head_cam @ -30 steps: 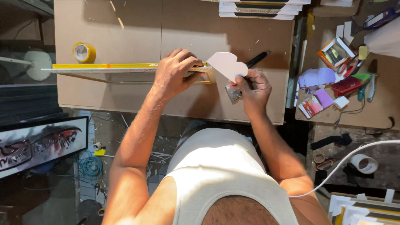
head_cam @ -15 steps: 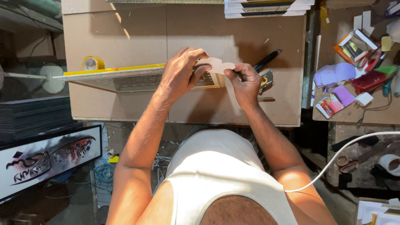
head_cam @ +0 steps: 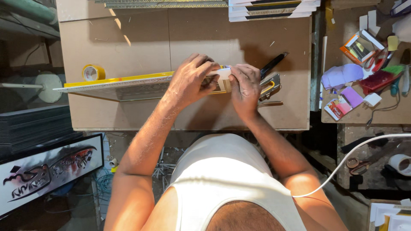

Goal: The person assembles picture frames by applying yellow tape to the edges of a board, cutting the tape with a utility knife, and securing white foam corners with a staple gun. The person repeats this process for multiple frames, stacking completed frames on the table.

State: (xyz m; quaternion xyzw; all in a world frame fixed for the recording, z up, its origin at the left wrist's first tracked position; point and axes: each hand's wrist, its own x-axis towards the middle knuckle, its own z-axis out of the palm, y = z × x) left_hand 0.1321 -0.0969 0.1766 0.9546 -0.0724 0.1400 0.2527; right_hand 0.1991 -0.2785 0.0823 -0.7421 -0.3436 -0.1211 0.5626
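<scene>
An orange-and-white carton (head_cam: pixel 358 46) lies open at the side bench's top; a small red-and-white packet (head_cam: pixel 337 108) sits near its front edge. A black-framed sign (head_cam: pixel 45 173) with dark lettering leans lower left.

The workbench (head_cam: pixel 128 38) is plain light brown board. On it lies a long frame strip (head_cam: pixel 115 85), yellow along its top edge and silvery grey with a fine patterned face. A tape roll (head_cam: pixel 93 72) is yellow. The small paper piece (head_cam: pixel 224 73) is white. The stapler (head_cam: pixel 269 84) is metallic grey with yellow. Purple sheets (head_cam: pixel 342 75) lie on the side table.
</scene>
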